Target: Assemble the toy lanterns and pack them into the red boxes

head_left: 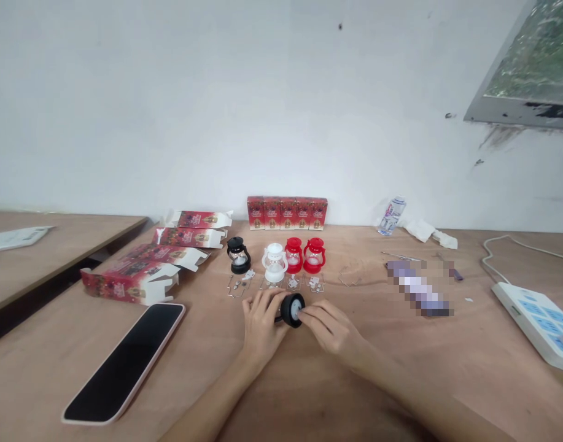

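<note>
A wooden table (309,393) bears everything. A phone (124,362) lies near left, a power strip (534,319) at right. Flattened red boxes (143,270) lie far left; upright boxes (287,213) line the wall. In front of these stand a black lantern (239,255), a white lantern (274,263) and two red lanterns (304,255). At centre, the left hand (261,325) is clamped around a black lamp (291,309) lying sideways; the right hand (330,328) pinches its pale end.

Small assembly workshop: bare wall (170,92), wood bench (401,368) w/ 4 toy lanterns (275,263), flat cartons (138,276), 5 boxes (287,213).
</note>
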The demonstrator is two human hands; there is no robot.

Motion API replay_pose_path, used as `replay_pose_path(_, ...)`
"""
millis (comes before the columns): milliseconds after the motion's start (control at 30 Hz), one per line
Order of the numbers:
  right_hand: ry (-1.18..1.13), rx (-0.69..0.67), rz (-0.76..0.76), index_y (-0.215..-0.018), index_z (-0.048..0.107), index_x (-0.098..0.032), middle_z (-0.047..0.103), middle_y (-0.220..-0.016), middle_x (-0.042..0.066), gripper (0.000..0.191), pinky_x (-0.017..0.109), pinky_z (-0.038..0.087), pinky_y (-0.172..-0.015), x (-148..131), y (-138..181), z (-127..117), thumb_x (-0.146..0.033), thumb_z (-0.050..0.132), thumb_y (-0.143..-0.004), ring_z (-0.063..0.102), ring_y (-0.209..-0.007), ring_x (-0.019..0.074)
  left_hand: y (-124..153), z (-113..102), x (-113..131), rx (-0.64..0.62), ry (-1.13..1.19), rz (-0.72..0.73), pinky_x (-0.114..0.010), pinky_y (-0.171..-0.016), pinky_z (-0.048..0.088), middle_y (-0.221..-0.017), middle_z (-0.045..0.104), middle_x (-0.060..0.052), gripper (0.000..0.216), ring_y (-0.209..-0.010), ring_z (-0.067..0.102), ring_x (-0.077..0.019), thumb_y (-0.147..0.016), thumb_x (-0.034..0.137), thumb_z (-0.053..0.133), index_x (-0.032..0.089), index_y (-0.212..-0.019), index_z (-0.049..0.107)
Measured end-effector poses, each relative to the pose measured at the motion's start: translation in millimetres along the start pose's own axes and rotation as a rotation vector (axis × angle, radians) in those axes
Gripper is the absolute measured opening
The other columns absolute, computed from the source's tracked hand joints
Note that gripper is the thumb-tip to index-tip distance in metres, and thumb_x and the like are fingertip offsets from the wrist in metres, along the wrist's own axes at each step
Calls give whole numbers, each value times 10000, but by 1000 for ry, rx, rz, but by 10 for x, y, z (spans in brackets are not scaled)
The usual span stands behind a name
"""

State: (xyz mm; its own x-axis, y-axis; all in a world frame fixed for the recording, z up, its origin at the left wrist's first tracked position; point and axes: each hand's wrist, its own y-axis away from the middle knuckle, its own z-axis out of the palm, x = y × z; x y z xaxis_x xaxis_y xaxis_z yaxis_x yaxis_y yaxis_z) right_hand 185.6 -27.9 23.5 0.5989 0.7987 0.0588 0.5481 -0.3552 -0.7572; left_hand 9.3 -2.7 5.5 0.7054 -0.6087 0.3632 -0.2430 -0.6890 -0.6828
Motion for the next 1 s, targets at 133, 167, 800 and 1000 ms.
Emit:
replay_pose_path(133, -59, -27, 25, -1016, 621, -132, 682, -815, 102, 270, 307, 527, -672, 7, -7, -11, -55, 393, -895, 598, -747, 182, 24, 18, 24, -12, 9, 2, -324, -711, 275, -984, 669, -32, 199, -879, 577, -205, -770, 166, 586, 223, -958, 614)
replay_pose_path(167, -107, -30, 55, -997, 625, -136, 684, -811, 95, 265, 299, 527, -675, 15, -7, -18, -58, 391, -899, 597, -751, 177, 27, 20, 29, -11, 8, 4, -324, -711, 273, -980, 669, -29, 194, -876, 577, -202, -768, 170, 592, 223, -953, 614)
replay_pose_path(800, -466, 28, 408, -727, 657, -206, 684, -681, 21, 236, 264, 479, -619, 42, 3, -16, -274, 506, -896, 605, -640, 136, 32, -3, 65, 2, -57, 86, -338, -729, 280, -978, 676, -46, 166, -874, 580, -207, -811, 250, 586, 232, -969, 633)
replay_pose_path(1000, -788, 72, 891, -884, 611, -210, 658, -836, 31, 237, 280, 500, -701, 115, 44, -29, -402, 664, -756, 615, -745, 152, 25, -40, 102, 22, -129, 227, -353, -760, 284, -1039, 669, -71, 213, -934, 584, -214, -853, 177, 492, 229, -1019, 615)
